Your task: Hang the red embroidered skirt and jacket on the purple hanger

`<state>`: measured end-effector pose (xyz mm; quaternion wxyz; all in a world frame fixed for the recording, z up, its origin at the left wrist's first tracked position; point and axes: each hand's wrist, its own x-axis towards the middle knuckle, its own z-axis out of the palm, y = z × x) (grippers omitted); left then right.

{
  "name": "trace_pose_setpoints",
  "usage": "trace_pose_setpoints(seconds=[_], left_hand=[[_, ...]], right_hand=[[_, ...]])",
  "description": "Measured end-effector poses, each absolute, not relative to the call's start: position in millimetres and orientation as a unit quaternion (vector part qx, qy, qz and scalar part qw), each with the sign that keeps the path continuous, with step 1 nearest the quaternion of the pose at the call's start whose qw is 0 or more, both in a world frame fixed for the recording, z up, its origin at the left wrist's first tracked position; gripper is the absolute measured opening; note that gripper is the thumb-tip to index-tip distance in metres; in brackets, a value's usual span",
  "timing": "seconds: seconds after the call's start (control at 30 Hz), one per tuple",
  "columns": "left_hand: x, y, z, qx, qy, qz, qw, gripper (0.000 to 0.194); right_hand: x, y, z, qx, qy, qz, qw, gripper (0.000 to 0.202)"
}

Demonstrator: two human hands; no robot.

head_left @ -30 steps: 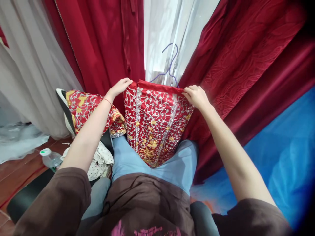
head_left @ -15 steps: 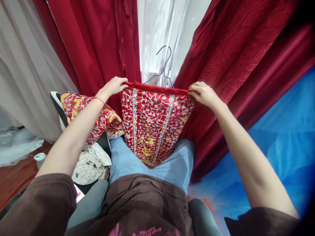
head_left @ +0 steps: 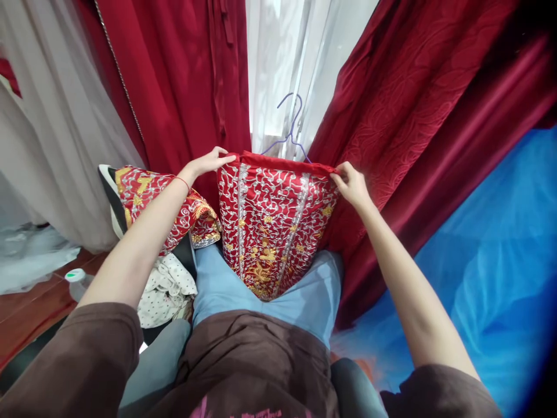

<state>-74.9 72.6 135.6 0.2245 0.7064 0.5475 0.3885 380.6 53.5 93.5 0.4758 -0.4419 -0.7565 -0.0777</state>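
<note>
A red embroidered skirt (head_left: 265,220) with silver and gold stitching hangs in front of my lap, its plain red waistband (head_left: 282,162) on top. My left hand (head_left: 213,161) pinches the waistband's left end. At the opposite end, my right hand (head_left: 350,183) has thumb and fingers closed on the band's corner. A purple wire hanger (head_left: 290,125) rises behind the band; its hook is free and its lower part is hidden by the skirt. The skirt's lower end dips between my knees.
Left of my leg, another red and gold embroidered garment (head_left: 143,191) lies over a dark, white-edged chair. Below it is a dotted white cloth (head_left: 167,290). A white-capped bottle (head_left: 77,281) stands on the floor. Red garments (head_left: 174,69) and blue tulle (head_left: 491,267) hang around.
My hands have come slightly closer together along the waistband, the right one shifting left. The view has tilted a little, so the skirt and hanger sit slightly lower. Both hands keep their hold.
</note>
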Motion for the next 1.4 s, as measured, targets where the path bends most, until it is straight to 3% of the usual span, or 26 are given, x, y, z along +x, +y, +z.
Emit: trace_pose_setpoints(seconds=[0.23,0.33,0.47,0.67,0.8,1.0,1.13,1.23,1.4], left_hand=[[-56.6,86.6,112.7,0.714,0.502,0.458,0.172,0.061],[-51.7,101.8,109.8,0.679,0.503,0.497,0.198,0.063],[-54.7,111.6,113.9,0.634,0.509,0.491,0.313,0.071],[-64.1,111.7,120.8,0.647,0.513,0.371,0.425,0.053],[-59.8,111.6,117.8,0.631,0.493,0.422,0.426,0.045],[-56.9,99.6,120.1,0.637,0.448,0.486,0.397,0.04],[-46.1,95.9,127.2,0.663,0.441,0.467,0.384,0.03],[-32.3,96.2,132.0,0.668,0.416,0.485,0.38,0.029],[-26.3,97.0,135.7,0.621,0.347,0.56,0.425,0.031]], right_hand=[[366.8,68.7,94.8,-0.449,-0.753,-0.079,0.473,0.055],[361.9,72.3,88.6,-0.433,-0.758,-0.092,0.479,0.045],[360.5,75.8,80.7,-0.406,-0.771,-0.146,0.469,0.03],[365.9,72.6,96.1,-0.34,-0.801,-0.153,0.468,0.021],[364.0,67.4,112.5,-0.373,-0.795,-0.184,0.441,0.018],[346.8,69.9,111.0,-0.391,-0.751,-0.183,0.499,0.025],[303.9,47.8,117.2,-0.391,-0.742,-0.224,0.496,0.022],[248.8,31.2,125.5,-0.337,-0.812,-0.186,0.438,0.021],[163.6,46.4,125.6,-0.312,-0.83,-0.109,0.449,0.04]])
